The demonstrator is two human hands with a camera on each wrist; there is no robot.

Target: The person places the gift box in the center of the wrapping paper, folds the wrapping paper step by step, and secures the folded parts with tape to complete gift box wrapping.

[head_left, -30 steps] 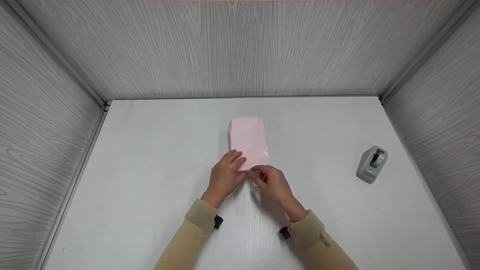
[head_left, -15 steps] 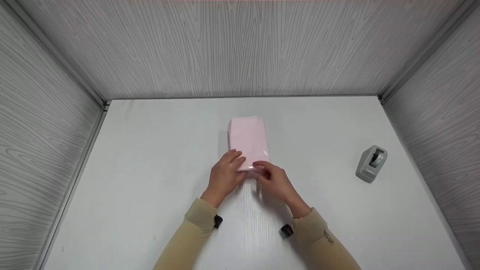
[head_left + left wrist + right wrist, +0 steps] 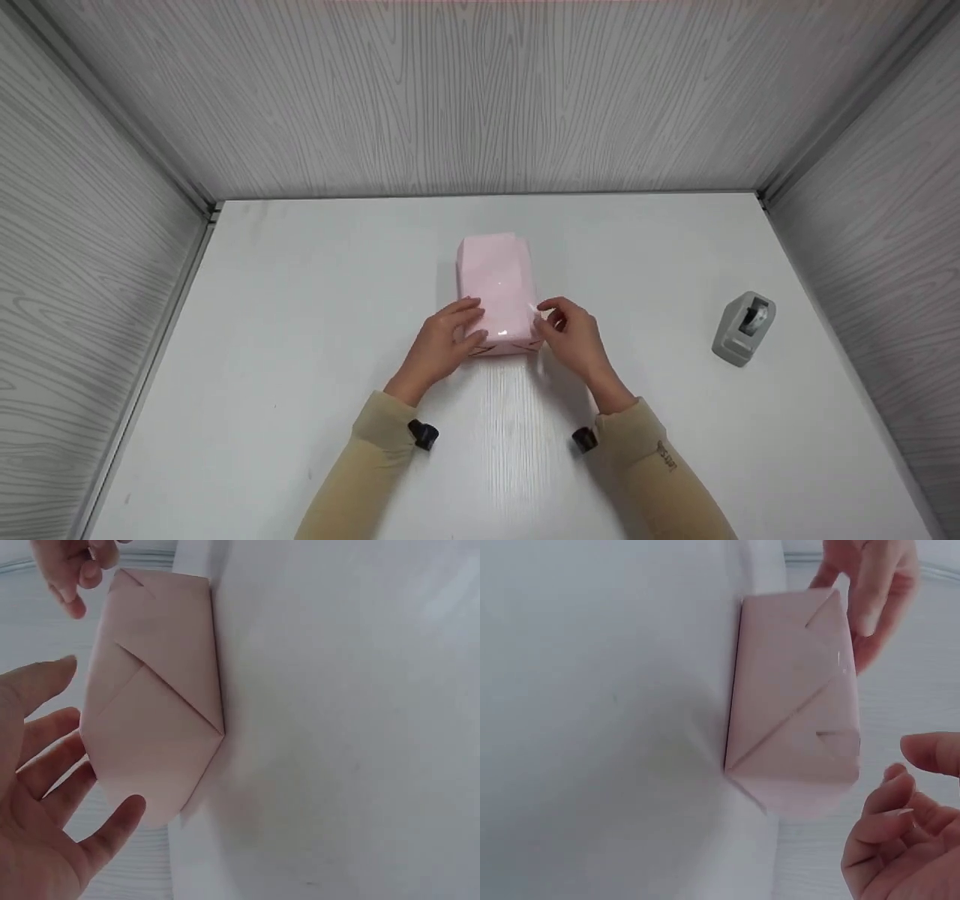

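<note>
A box-shaped package wrapped in pink paper (image 3: 496,277) lies on the white table, with folded flaps creased diagonally across its near end (image 3: 161,682). My left hand (image 3: 447,339) rests along the package's left side with its fingers spread, fingertips over the top edge. At the package's right edge is my right hand (image 3: 576,339), fingers loosely bent, close to a small shiny strip (image 3: 533,307). In the right wrist view, the right hand (image 3: 911,829) is apart from the paper, with a gap between thumb and fingers and nothing visible in it.
A grey tape dispenser (image 3: 742,330) with a roll stands on the right of the table (image 3: 315,322). Grey wood-grain panels (image 3: 480,97) enclose the table at the back and on both sides. Each wrist carries a small black camera (image 3: 424,434).
My right hand has left the package's near edge and moved right and slightly up to its right edge. The left hand has shifted slightly left. The folded near end now shows.
</note>
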